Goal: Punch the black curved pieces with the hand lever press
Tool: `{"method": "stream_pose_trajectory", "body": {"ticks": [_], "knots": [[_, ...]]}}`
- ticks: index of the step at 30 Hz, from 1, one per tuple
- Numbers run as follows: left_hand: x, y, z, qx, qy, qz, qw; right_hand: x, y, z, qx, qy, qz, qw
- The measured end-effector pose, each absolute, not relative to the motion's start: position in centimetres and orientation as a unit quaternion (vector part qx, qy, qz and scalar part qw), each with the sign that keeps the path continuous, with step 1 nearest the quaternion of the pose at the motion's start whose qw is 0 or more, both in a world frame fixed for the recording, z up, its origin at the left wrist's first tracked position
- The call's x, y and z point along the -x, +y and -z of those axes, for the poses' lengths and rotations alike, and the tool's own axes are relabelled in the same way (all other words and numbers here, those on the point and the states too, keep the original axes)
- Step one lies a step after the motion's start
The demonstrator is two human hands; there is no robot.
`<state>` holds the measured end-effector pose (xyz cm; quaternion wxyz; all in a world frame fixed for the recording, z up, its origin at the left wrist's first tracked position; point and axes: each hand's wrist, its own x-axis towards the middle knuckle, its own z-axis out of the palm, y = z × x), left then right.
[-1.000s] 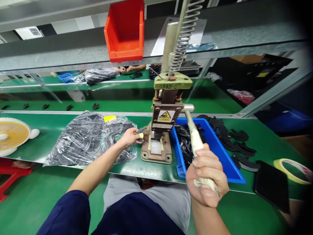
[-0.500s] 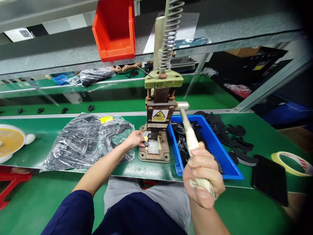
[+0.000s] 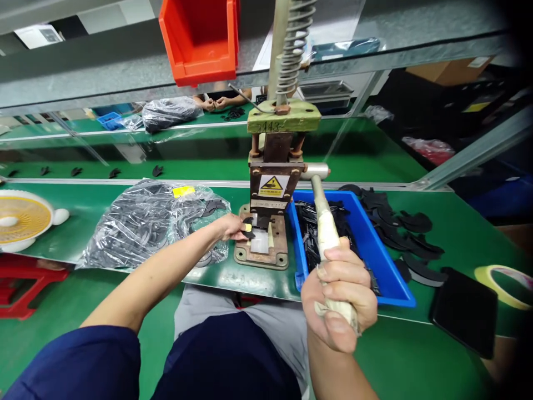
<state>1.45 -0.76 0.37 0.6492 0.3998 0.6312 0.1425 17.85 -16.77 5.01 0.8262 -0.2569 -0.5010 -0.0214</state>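
Note:
A manual lever press (image 3: 275, 183) stands on the green bench, with a spring on top and a rusty base plate. My right hand (image 3: 339, 297) is closed round the press's wrapped handle (image 3: 327, 233), which slants down toward me. My left hand (image 3: 233, 226), a yellow cot on one fingertip, pinches a small black part (image 3: 250, 233) at the left edge of the press bed, under the ram. A clear bag of black parts (image 3: 145, 222) lies just left of that hand.
A blue tray (image 3: 375, 250) of black pieces sits right of the press, loose black pieces (image 3: 400, 228) beyond it. A black pad (image 3: 464, 311) and yellow tape roll (image 3: 506, 283) lie far right. A small fan (image 3: 20, 219) is at left, a red bin (image 3: 200, 39) overhead. Another person's hands (image 3: 216, 103) work across the line.
My left hand moved from beside the bag to the press bed, bringing the small black part under the ram. The handle came slightly lower with my right hand on it.

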Motion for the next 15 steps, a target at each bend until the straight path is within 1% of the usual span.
{"method": "stream_pose_trajectory", "body": {"ticks": [6, 12, 15], "knots": [[-1.9, -0.6, -0.7, -0.388, 0.664, -0.17, 0.616, -18.1, -16.8, -4.5, 0.269, -0.503, 0.011, 0.821], [-1.7, -1.1, -1.5, -0.493, 0.608, -0.191, 0.592, -18.5, -16.6, -4.2, 0.254, -0.509, 0.016, 0.822], [-1.5, -1.1, -1.5, -0.499, 0.612, -0.174, 0.589, -18.9, -16.9, -4.0, 0.263, -0.526, 0.006, 0.809]]}}
